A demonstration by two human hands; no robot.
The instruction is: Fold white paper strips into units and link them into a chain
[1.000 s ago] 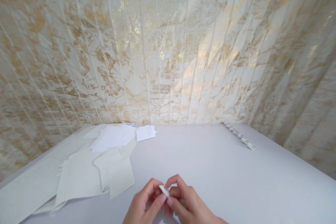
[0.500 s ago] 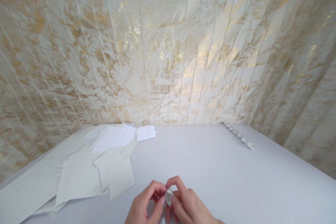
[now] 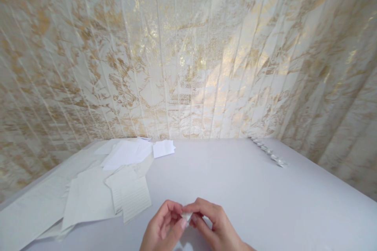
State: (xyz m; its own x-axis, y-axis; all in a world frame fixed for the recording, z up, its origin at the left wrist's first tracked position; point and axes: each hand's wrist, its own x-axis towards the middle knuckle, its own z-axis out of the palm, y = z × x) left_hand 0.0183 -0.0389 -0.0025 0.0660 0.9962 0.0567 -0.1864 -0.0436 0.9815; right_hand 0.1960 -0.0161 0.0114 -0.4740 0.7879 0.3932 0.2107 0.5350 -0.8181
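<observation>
A small folded piece of white paper [image 3: 186, 216] is pinched between the fingertips of both hands, low in the middle of the view, just above the white table [image 3: 235, 188]. My left hand [image 3: 163, 229] grips it from the left with thumb and forefinger. My right hand [image 3: 215, 225] closes over it from the right, its fingers curled across the top. Most of the paper is hidden by the fingers.
Several loose sheets of white and lined paper [image 3: 123, 188] lie spread on the table's left side. A row of small folded paper pieces [image 3: 268, 151] runs along the far right. A gold-patterned curtain [image 3: 188, 55] hangs behind and around the table.
The right hand's fingers have moved left over the folded paper, covering more of it. Both hands stay in the same spot.
</observation>
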